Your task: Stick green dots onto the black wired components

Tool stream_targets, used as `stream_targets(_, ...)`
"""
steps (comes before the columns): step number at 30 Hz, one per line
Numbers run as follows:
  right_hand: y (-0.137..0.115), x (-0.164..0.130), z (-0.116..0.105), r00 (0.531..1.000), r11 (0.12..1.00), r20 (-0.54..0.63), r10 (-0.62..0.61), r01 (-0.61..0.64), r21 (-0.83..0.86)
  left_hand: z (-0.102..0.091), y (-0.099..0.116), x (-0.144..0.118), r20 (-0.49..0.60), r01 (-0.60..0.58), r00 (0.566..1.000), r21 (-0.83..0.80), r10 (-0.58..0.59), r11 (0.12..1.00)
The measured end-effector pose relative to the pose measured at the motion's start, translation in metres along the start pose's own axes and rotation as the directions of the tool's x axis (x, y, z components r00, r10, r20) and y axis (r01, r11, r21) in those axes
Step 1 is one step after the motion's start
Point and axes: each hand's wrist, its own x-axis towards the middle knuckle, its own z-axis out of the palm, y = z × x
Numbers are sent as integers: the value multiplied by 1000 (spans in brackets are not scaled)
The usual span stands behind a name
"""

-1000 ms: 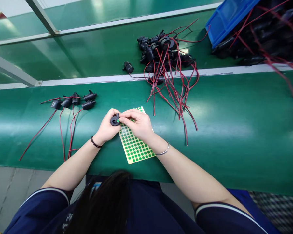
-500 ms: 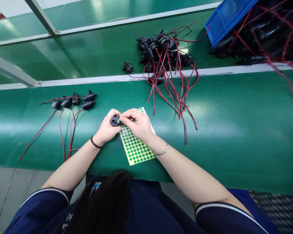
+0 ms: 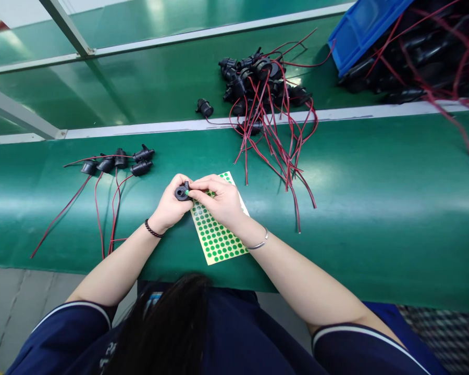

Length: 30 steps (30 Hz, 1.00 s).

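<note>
My left hand (image 3: pixel 172 204) is closed around a small black water pump (image 3: pixel 181 194), its round ported face turned up. At the pump's right edge a green dot sticker (image 3: pixel 186 192) shows under the fingertips of my right hand (image 3: pixel 218 200), which are pinched together on it. Whether the sticker is fully down on the pump cannot be seen. Beneath my right hand lies a pale sheet of green dot stickers (image 3: pixel 222 242), partly covered by the hand and wrist.
Several pumps with red-and-black wires (image 3: pixel 119 159) lie on the green bench (image 3: pixel 355 219) at left. A larger heap of pumps (image 3: pixel 258 78) sits behind, wires trailing forward over a white strip (image 3: pixel 140 127). A blue bin (image 3: pixel 359 36) full of pumps stands at back right.
Both hands have shifted very slightly left, with the pump and the sticker. My right fingertips stay at the pump's edge. The sheet and the other pumps have not moved.
</note>
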Motion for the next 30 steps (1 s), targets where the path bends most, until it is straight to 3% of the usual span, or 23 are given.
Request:
stream_targets(12,-1,0,-1,999,999,-7,-31,31,7,1,1,-1,-3,-26,1000,30,26,999)
stream_targets(22,-1,1,-2,999,1000,24,-29,29,13,-4,2,1,-43,-138,987,300,158,944)
stream_targets(30,-3,1,-5,997,998,60,-50,52,-44,-5,1,1,-57,-179,974,410,221,894)
